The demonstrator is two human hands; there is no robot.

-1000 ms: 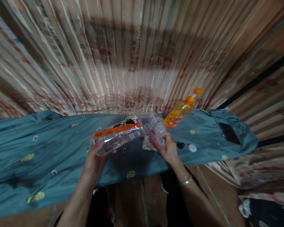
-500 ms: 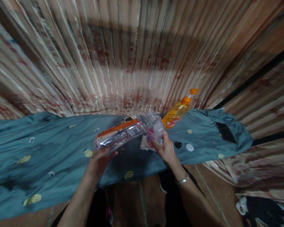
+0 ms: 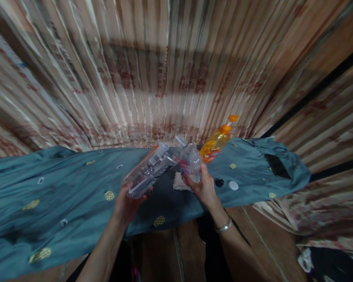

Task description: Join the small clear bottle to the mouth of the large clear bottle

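My left hand (image 3: pixel 131 197) is wrapped round the base of a large clear plastic bottle (image 3: pixel 151 170) with an orange label edge and a barcode. That bottle tilts up to the right, its neck beside the mouth of a smaller clear bottle (image 3: pixel 195 166). Closed round the smaller bottle, which has a pink label and stands nearly upright, is my right hand (image 3: pixel 204 187). Whether the two bottles touch, I cannot tell. A pale folded cloth (image 3: pixel 179 182) lies under the smaller bottle. Just behind it stands a pump bottle of orange-yellow liquid (image 3: pixel 216 144).
A black cap (image 3: pixel 219 182) and a white round lid (image 3: pixel 233 185) lie right of my right hand. Farther right is a dark phone (image 3: pixel 277 166). The blue-green patterned cloth (image 3: pixel 76 184) covers the narrow table, with a pleated curtain (image 3: pixel 176 78) behind it.
The large bottle has turned in my left hand, so its orange strip shows less, and its neck end has drawn back left from the small bottle's mouth. My right hand holds on.
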